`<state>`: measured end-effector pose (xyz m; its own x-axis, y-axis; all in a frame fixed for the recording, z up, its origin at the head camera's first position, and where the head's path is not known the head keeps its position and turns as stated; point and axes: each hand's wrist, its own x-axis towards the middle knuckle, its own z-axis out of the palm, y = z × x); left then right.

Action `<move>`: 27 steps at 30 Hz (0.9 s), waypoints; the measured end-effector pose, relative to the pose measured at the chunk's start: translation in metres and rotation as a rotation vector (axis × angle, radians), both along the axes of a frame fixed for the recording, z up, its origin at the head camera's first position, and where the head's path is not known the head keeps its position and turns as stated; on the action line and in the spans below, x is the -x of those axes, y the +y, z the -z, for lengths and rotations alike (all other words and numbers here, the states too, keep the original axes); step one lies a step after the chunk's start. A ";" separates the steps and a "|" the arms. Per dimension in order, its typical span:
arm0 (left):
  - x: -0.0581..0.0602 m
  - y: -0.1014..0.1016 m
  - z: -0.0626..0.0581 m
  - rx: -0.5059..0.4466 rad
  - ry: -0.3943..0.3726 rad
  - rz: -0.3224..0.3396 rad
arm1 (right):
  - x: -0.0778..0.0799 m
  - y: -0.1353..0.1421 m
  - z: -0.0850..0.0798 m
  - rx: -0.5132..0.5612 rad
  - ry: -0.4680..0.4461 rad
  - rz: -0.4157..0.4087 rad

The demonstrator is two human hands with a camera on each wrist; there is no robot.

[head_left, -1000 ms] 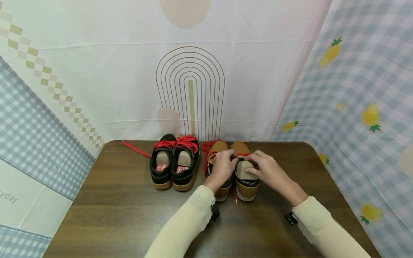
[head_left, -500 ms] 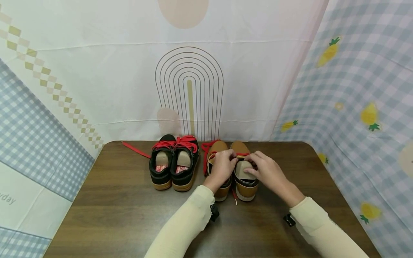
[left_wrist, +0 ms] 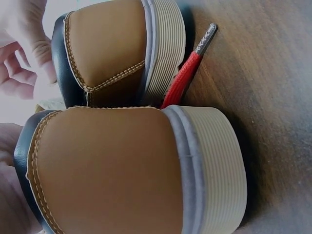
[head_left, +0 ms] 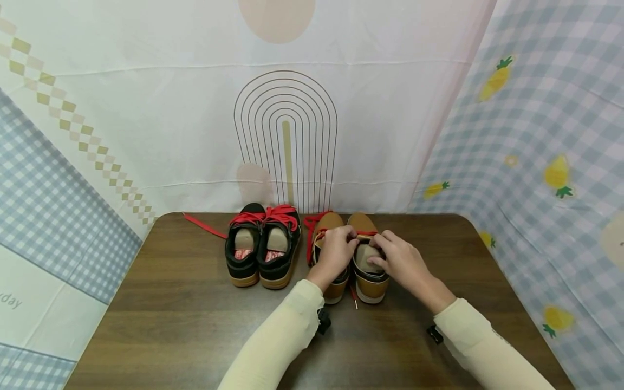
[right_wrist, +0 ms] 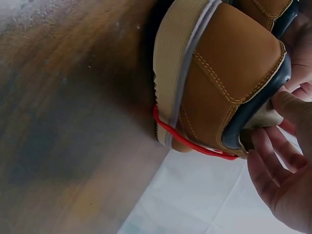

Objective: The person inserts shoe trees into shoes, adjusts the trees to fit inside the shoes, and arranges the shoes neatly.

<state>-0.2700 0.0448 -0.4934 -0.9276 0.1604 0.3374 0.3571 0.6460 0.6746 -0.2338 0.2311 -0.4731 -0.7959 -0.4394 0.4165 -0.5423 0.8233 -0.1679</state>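
Observation:
A pair of brown shoes with red laces stands at the middle back of the table, heels toward me. In the head view my left hand [head_left: 336, 249] reaches over the left brown shoe [head_left: 334, 295] and pinches the inner edge of the right brown shoe's [head_left: 371, 287] opening near the lace. With thumb and fingers, my right hand [head_left: 402, 260] pinches the beige tongue [head_left: 366, 259] of the right shoe. The right wrist view shows the thumb on this tongue [right_wrist: 268, 117], the other fingers at the collar. The left fingertips are partly hidden there.
A pair of black shoes [head_left: 263, 268] with red laces stands to the left, one loose lace [head_left: 205, 226] stretching across the table [head_left: 185, 303]. A red lace end [left_wrist: 187, 75] pokes out between the brown heels. Patterned cloth [head_left: 195, 135] hangs behind the table.
The right hand has shifted slightly left and its fingers have closed in, and the beige tongue sits deeper and narrower in the shoe. My left hand has stayed nearly still.

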 end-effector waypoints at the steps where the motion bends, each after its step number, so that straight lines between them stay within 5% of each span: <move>1: 0.000 0.000 0.000 -0.001 0.000 0.002 | 0.000 0.000 0.001 -0.003 0.009 0.003; 13: -0.001 0.000 -0.001 0.013 -0.010 -0.001 | 0.000 0.000 0.005 -0.007 0.047 0.021; 21: -0.001 0.001 -0.001 0.010 -0.003 0.002 | 0.008 0.011 -0.009 0.172 -0.095 -0.037; 27: 0.000 0.000 0.000 0.001 0.019 -0.007 | 0.016 0.015 -0.021 0.159 -0.248 -0.041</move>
